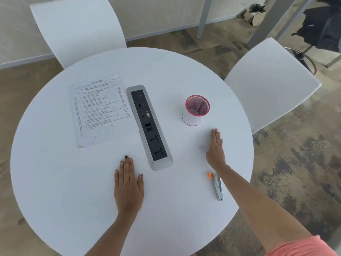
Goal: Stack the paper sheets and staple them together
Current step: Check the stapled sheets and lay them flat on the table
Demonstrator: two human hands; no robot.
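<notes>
Printed paper sheets (pixel 102 109) lie flat on the left part of the round white table (pixel 55 182), apparently one on top of another. A silver stapler (pixel 217 187) with an orange tip lies near the table's right edge, just beside my right forearm. My left hand (pixel 128 183) rests palm down on the table, below the sheets and left of the socket strip, holding nothing. My right hand (pixel 215 148) lies flat on the table with its fingers together, below the pen cup, and holds nothing.
A grey and black socket strip (pixel 149 126) is set into the table's middle, running diagonally. A red mesh pen cup (pixel 195 109) stands to the right of it. White chairs stand at the back left (pixel 77 30) and at the right (pixel 271 84).
</notes>
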